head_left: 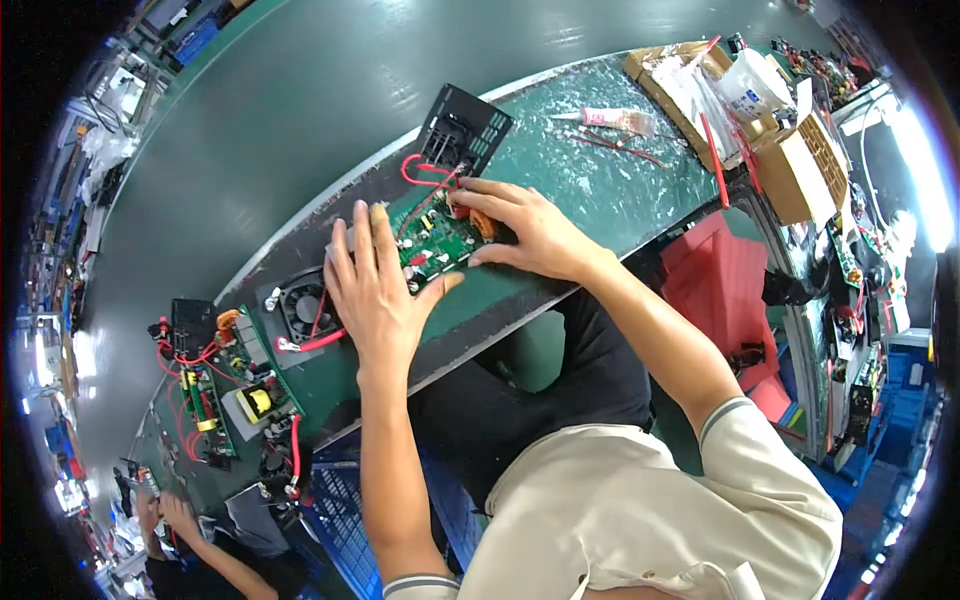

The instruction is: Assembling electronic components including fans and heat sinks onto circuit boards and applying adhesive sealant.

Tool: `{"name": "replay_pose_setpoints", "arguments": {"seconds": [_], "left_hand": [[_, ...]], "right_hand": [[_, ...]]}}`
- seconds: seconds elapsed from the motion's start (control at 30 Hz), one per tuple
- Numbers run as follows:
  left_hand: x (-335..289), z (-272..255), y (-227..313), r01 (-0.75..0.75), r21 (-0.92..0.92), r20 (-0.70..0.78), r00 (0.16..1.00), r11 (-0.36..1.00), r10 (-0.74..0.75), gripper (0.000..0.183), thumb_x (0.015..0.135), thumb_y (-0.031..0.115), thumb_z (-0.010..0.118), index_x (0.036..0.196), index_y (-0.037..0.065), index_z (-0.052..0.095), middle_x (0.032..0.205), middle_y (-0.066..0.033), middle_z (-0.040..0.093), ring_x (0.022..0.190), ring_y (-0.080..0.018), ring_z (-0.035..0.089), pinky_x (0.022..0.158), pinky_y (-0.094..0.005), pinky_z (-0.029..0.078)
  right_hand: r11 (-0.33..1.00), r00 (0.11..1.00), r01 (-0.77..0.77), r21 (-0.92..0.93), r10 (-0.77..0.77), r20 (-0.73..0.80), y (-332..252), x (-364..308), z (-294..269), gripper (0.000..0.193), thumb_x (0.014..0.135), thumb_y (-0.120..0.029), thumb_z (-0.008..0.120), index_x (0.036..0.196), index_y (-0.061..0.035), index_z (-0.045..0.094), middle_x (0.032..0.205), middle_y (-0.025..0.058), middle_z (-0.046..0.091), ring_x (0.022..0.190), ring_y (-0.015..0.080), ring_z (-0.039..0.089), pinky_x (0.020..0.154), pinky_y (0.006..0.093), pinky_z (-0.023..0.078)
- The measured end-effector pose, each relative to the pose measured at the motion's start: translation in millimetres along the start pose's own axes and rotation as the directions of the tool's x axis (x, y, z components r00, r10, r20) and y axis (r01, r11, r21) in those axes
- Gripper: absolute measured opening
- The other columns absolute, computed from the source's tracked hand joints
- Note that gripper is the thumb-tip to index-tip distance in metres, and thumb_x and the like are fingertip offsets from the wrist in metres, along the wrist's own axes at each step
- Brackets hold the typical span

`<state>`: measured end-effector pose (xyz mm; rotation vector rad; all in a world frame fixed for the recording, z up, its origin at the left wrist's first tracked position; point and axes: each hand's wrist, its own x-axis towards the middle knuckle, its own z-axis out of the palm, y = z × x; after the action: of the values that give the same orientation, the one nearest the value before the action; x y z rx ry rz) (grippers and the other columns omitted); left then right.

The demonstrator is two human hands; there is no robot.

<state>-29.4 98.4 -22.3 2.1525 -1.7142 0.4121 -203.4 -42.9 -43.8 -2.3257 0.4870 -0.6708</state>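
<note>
"Lying on the bench [560, 165] between two bare hands is a green circuit board [440, 245], crowded with small parts, an orange coil [485, 227] at its right end."

"How does the grip stand on each side?"

"The left hand [378, 300] stretches its fingers, nearly straight, over the board's left end, thumb set wide along the near edge. The right hand [530, 230] arches at the other end, fingers and thumb parted around the coil. Whether either one clamps the board, I cannot tell from above."

"And just beyond the board?"

"A black vented panel [487, 130] sits by the far edge, a red wire [405, 168] looping beside it. To the left lies a black fan [302, 305], a thick red cable [322, 341] just beside it."

"Farther along the surface?"

"At left, a second assembly [255, 350] of boards and red leads; at right, a white tube [622, 121] near thin wires, then a cardboard box [665, 110] and a white tub [752, 85]."

"Anyone else at work?"

"At lower left, a co-worker's hands [180, 515] show, too small to read clearly. A blue crate [345, 520] stands near the left forearm; red sheets [710, 275] hang at right."
</note>
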Motion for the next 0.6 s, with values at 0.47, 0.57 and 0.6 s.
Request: {"name": "replay_pose_setpoints", "arguments": {"seconds": [0.47, 0.57, 0.6], "left_hand": [[0, 13, -8, 0.0, 0.001, 0.005, 1.0, 1.0, 0.0, 0.089, 0.073, 0.065, 0.06, 0.137, 0.006, 0.045, 0.141, -0.0094, 0.045, 0.124, -0.0348, 0.044, 0.099, -0.0479, 0.036], [0, 15, -7, 0.015, 0.002, 0.018, 1.0, 1.0, -0.015, 0.087, 0.075, 0.066, 0.058, 0.137, 0.006, 0.047, 0.141, -0.0081, 0.045, 0.124, -0.0338, 0.044, 0.099, -0.0478, 0.036], [-1, 15, -8, 0.018, 0.011, 0.017, 1.0, 1.0, -0.019, 0.086, 0.076, 0.066, 0.057, 0.137, 0.006, 0.047, 0.141, -0.0081, 0.046, 0.124, -0.0334, 0.044, 0.099, -0.0479, 0.036]], "right_hand": [[0.99, 0.992, -0.106, -0.088, 0.111, 0.057, 2, 3, 9, 0.064, 0.074, -0.034, 0.077, 0.133, -0.0175, 0.055, 0.144, 0.0104, 0.046, 0.128, 0.029, 0.048, 0.103, 0.0434, 0.036], [0.991, 0.992, -0.12, -0.065, 0.122, 0.025, 2, 3, 10, 0.062, 0.073, -0.032, 0.078, 0.129, -0.0168, 0.058, 0.142, 0.0099, 0.049, 0.126, 0.0285, 0.05, 0.102, 0.0424, 0.037], [0.99, 0.991, -0.128, -0.065, 0.13, 0.032, 2, 3, 11, 0.062, 0.073, -0.032, 0.078, 0.129, -0.0168, 0.058, 0.142, 0.0099, 0.049, 0.126, 0.0285, 0.05, 0.102, 0.0424, 0.037]]}}
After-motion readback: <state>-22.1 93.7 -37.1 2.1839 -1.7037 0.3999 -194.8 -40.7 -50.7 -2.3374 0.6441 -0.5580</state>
